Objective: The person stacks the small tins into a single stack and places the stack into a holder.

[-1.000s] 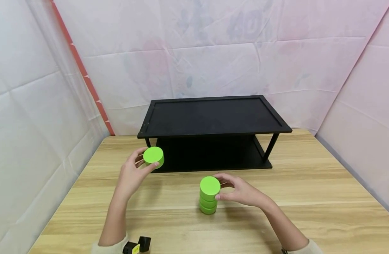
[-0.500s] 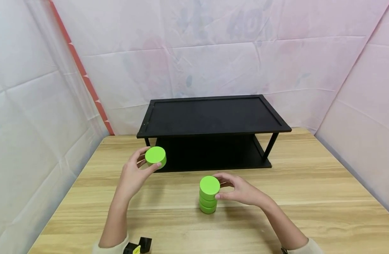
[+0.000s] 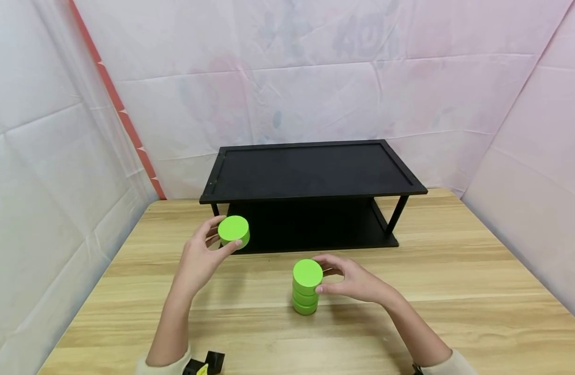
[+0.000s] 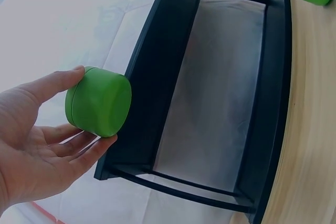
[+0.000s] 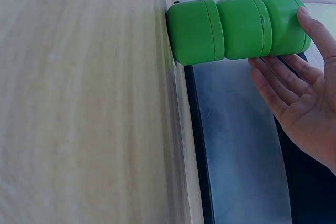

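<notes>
In the head view, my left hand (image 3: 200, 259) pinches a short round green lidded container (image 3: 233, 230) between thumb and fingers, held in the air by the rack's front left corner. A seam runs round this green container (image 4: 100, 102) in the left wrist view. Three like containers stand upright in a stack (image 3: 305, 299) on the table, right of centre. My right hand (image 3: 355, 281) holds the top container (image 3: 308, 274) from the right side. The right wrist view shows thumb and fingertips on that top container (image 5: 286, 27), which sits on the one below.
Behind the hands stands a black two-tier rack (image 3: 311, 169) with posts at its ends. The wooden table (image 3: 437, 271) extends in front and to both sides. Pale cloth walls (image 3: 306, 94) enclose the back and sides.
My left hand has drifted slightly to the right with its green container. My right hand and the stack keep nearly the same place; the head view has shifted a little.
</notes>
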Motion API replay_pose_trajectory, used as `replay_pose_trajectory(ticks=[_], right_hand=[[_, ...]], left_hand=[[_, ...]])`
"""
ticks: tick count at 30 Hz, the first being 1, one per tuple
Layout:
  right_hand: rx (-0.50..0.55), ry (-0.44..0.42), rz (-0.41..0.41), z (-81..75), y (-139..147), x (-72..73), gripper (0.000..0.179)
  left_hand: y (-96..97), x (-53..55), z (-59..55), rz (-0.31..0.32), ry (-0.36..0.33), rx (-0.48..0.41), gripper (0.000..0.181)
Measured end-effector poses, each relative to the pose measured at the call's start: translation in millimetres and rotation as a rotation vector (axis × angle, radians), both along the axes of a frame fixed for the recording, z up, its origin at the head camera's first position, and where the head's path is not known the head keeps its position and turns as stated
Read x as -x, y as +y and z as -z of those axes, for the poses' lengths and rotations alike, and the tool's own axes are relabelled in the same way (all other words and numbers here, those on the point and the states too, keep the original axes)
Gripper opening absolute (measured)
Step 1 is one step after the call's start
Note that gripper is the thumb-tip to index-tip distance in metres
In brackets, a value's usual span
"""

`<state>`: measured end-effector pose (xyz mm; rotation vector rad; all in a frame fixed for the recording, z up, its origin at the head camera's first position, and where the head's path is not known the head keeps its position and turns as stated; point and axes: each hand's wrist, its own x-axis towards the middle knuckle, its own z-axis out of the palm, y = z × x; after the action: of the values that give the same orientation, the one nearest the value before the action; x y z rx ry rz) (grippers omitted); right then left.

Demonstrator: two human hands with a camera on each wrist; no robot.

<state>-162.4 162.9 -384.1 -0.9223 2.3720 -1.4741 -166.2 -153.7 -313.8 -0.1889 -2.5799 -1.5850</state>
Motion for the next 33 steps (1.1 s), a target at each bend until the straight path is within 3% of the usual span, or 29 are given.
replay_pose_trajectory(ticks=[20, 33], right_hand=[[0.010, -0.017, -0.005, -0.5, 0, 0.4, 0.053], [0.009, -0.014, -0.007, -1.6, 0, 1.5, 0.052]], left_hand=[[21.5, -3.3, -1.5, 0.043, 0.027, 0.029, 0.067], [36.1, -8.2, -5.6, 0.077, 0.092, 0.059, 0.064]])
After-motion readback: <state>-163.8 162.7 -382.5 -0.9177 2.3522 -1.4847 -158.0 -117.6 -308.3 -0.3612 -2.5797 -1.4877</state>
